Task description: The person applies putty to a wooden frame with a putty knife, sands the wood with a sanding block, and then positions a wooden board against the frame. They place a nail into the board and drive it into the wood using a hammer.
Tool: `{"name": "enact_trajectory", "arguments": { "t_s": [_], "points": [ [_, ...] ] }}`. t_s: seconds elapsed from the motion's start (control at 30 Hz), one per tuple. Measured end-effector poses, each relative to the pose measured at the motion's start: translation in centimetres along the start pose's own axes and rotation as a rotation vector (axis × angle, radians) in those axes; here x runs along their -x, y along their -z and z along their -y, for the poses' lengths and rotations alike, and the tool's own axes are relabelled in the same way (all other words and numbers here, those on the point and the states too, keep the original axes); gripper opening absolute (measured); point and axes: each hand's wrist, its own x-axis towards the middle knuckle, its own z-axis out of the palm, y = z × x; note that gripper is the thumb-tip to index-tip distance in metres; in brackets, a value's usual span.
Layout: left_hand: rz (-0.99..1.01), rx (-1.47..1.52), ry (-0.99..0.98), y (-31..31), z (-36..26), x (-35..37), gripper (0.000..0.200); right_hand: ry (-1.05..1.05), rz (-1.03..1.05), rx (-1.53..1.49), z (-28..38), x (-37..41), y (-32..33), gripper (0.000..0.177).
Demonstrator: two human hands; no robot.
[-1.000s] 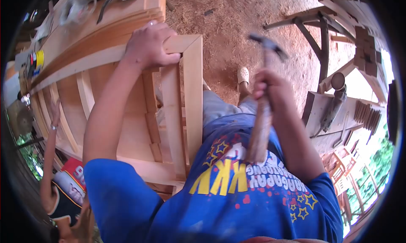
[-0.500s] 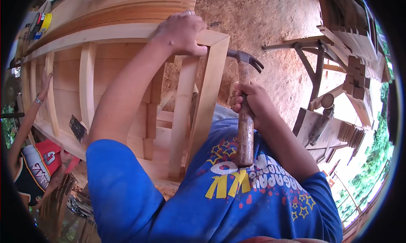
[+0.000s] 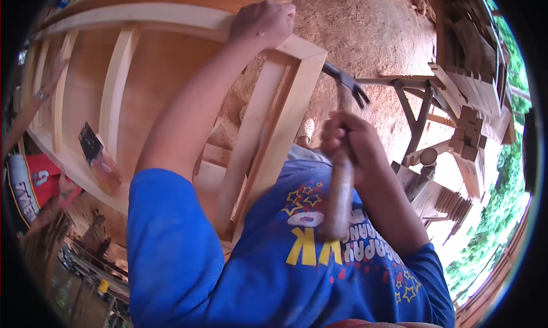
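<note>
My right hand (image 3: 351, 142) is wrapped round the wooden handle of a claw hammer (image 3: 340, 199). The hammer's dark head is beside the outer edge of a pale wooden frame (image 3: 291, 111), near its corner. My left hand (image 3: 264, 24) lies over the frame's upper rail close to that corner, fingers curled round the wood; its fingertips are partly hidden.
A co-worker's arm (image 3: 34, 108) reaches to the frame's far left. A tool with a dark blade (image 3: 91, 142) lies on the frame's lower rail. Stacked wood pieces (image 3: 471, 134) and a trestle (image 3: 419, 117) stand at the right.
The view has shifted, so the frame's corner, both hands and the hammer appear further right. My left hand remains on the rail and my right hand still holds the hammer.
</note>
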Motion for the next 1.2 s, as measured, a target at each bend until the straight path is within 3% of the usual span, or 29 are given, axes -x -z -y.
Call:
{"name": "enact_trajectory", "arguments": {
  "t_s": [0.03, 0.1, 0.13, 0.27, 0.37, 0.53, 0.63, 0.77, 0.87, 1.0, 1.1, 1.2],
  "points": [
    [0.019, -0.006, 0.003, -0.2, 0.0, 0.3, 0.024, -0.015, -0.133, -0.125, -0.7, 0.8, -2.5, 0.011],
    [0.038, -0.022, -0.006, 0.0, 0.1, 0.2, 0.023, -0.062, 0.033, -0.005, 1.0, 0.0, 1.9, 0.009],
    [0.032, 0.002, 0.012, 0.2, 0.0, 0.3, 0.022, -0.095, 0.110, -0.212, 1.4, 0.2, 2.0, 0.009],
    [0.020, 0.009, -0.019, -0.1, 0.1, 0.1, 0.025, -0.002, -0.110, -0.060, -0.1, 1.2, -1.3, 0.010],
    [0.053, 0.014, -0.021, -0.2, 0.0, 0.2, 0.029, -0.116, 0.105, -0.112, 2.7, 1.0, 2.7, 0.010],
    [0.041, 0.005, -0.026, 0.3, -0.2, 0.7, 0.033, 0.079, -0.130, 0.133, 4.6, 2.3, 4.6, 0.007],
    [0.000, -0.003, -0.035, -0.2, -0.2, 0.4, 0.033, 0.183, -0.059, 0.354, 5.7, 3.6, 7.4, 0.015],
    [0.082, 0.031, 0.079, 0.3, -1.3, -0.1, 0.034, 0.370, -0.238, 1.076, 7.3, 3.3, 8.9, 0.020],
    [-0.076, 0.086, 0.104, -0.4, -1.4, -0.7, 0.033, 0.366, -0.414, 1.394, 10.1, -1.0, 11.8, 0.028],
    [-0.106, 0.095, 0.120, -0.5, -2.1, -1.8, 0.031, 0.219, -0.230, 1.323, 12.3, -6.3, 12.6, 0.025],
    [0.157, 0.110, 0.156, 0.4, -1.8, -3.4, 0.025, 0.276, -0.130, 1.301, 13.6, -9.5, 14.9, 0.025],
    [0.185, 0.092, 0.088, 1.6, -3.4, -4.1, 0.027, 0.440, -0.125, 1.342, 14.7, -11.8, 18.0, 0.029]
  ]
}}
